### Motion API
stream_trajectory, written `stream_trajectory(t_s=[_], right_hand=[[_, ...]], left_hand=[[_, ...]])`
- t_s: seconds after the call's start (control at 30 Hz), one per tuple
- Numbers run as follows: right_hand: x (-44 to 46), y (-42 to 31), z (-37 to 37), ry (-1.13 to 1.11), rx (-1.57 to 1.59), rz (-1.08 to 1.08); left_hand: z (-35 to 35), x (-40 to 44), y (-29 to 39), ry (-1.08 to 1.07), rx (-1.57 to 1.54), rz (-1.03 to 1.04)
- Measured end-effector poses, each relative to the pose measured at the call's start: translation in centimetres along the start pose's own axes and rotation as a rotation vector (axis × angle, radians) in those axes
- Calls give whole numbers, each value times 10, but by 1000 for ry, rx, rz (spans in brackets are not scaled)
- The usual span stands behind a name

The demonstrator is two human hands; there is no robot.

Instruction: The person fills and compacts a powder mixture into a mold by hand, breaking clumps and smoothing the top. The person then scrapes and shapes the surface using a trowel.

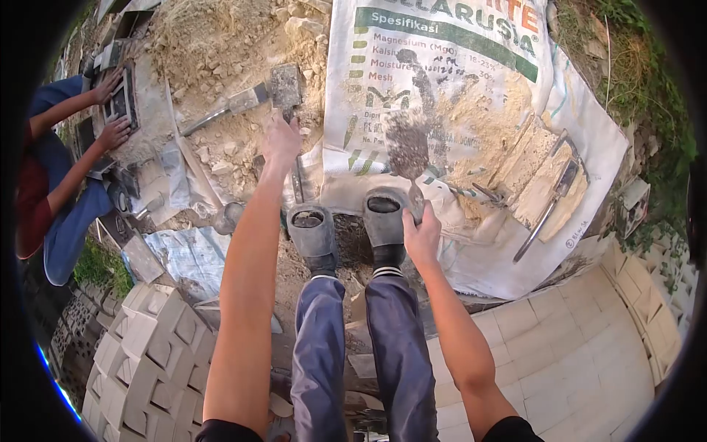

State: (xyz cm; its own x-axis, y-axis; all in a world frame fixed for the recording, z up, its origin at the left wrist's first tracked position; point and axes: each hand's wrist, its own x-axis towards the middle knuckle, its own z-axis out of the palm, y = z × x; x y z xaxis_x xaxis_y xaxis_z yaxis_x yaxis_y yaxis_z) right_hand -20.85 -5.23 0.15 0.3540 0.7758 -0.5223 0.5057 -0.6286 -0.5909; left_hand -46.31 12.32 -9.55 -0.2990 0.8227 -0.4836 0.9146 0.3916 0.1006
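Observation:
My left hand (pixel 281 144) is closed around a tool with a square, dirt-crusted head (pixel 286 85); whether it is a hammer or a trowel, I cannot tell. Close beside that head lies a metal-handled tool (pixel 228 107) on the crumbly pale soil. In my right hand (pixel 422 234) is a trowel (pixel 407 144), its blade caked with grey-brown grit and held over a printed white sack (pixel 456 254). Pale powder (pixel 490 132) coats part of the sack. A metal frame-like tool (pixel 549 195) rests on powder-covered boards at the right.
Another person's hands (pixel 112 132) touch a dark metal mould (pixel 131 96) at left. Stacked pale blocks (pixel 147 353) stand at lower left, with more blocks (pixel 560 346) at lower right. A blue-white sheet (pixel 188 258) lies by my left boot (pixel 313 236). Plants (pixel 641 88) border the right.

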Motion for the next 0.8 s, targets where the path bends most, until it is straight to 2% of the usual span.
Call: stream_trajectory(t_s=[0.07,0.17,0.2,0.3,0.33,0.4,0.43,0.53,0.57,0.63,0.7,0.8], right_hand=[[8,-27,4,-20,48,57],[15,-23,12,-35,13,6],[15,-25,14,-39,15,-5],[17,-25,10,30,76,-72],[16,-24,9,27,47,-44],[22,-25,9,27,21,-29],[23,-25,9,48,7,-55],[28,-24,12,58,-10,-101],[30,-24,14,49,-17,-120],[37,-30,19,-17,5,-86],[43,-44,20,-77,23,-55],[54,-66,34,-157,42,-103]], left_hand=[[-6,-3,-13,-68,-116,107],[-14,-38,-37,-103,-149,158],[-18,-48,-43,-93,-151,152],[-24,-65,-43,79,-256,367],[-26,-68,-47,80,-253,359],[-22,-66,-51,-35,-247,613],[-15,-68,-56,-20,-143,730],[-12,-76,-62,-8,-26,806],[-17,-72,-66,-76,-54,769],[-28,-49,-56,169,1,676],[-65,-18,-36,417,210,529],[-78,48,-38,522,202,536]])
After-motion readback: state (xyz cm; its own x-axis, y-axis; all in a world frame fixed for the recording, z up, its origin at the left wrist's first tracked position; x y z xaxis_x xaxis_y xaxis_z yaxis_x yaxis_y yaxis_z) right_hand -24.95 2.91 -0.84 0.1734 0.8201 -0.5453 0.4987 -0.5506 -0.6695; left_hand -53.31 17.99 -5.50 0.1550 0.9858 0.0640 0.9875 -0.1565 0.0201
